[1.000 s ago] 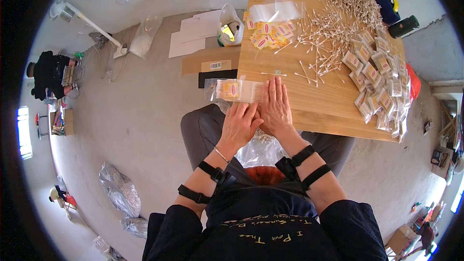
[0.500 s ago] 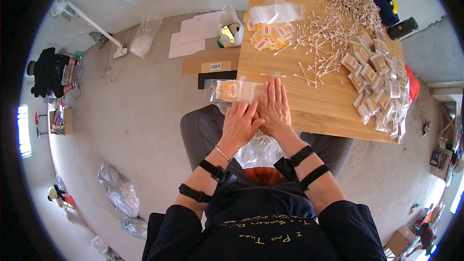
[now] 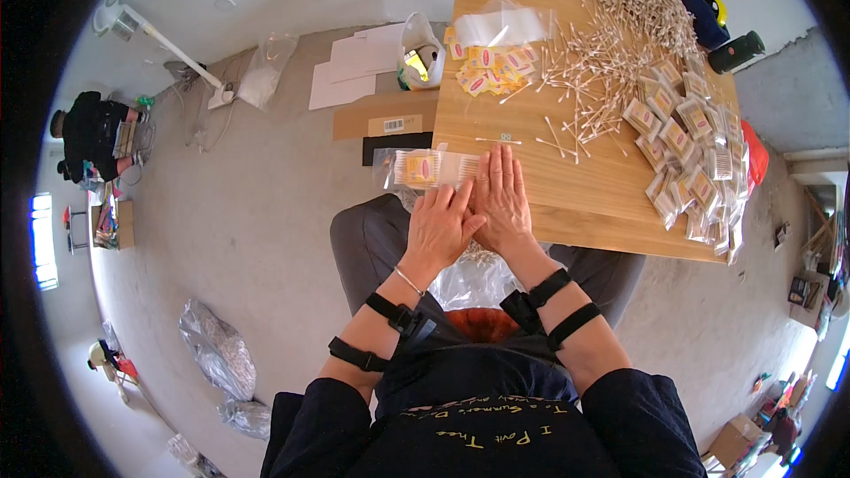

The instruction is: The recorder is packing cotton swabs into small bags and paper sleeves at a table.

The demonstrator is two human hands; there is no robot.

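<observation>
At the table's near left corner lies a clear plastic bag (image 3: 383, 168) holding a row of cotton swabs (image 3: 403, 165) with a yellow and white label card (image 3: 421, 168). My right hand (image 3: 503, 199) rests flat over the bag's right end, fingers stretched out and together. Beside it, my left hand (image 3: 437, 223) has its fingertips on the bag's near edge, its thumb touching the right hand. Both hands are open; what lies beneath the palms is hidden. A single cotton swab (image 3: 498, 141) lies just beyond my right fingertips.
Loose cotton swabs (image 3: 642, 13) spread over the wooden table (image 3: 584, 204). Filled swab packets (image 3: 686, 137) are heaped at its right edge. Label cards (image 3: 496, 66) and empty clear bags (image 3: 505, 25) lie at the far left. A white bin bag (image 3: 421, 44) stands beside the table.
</observation>
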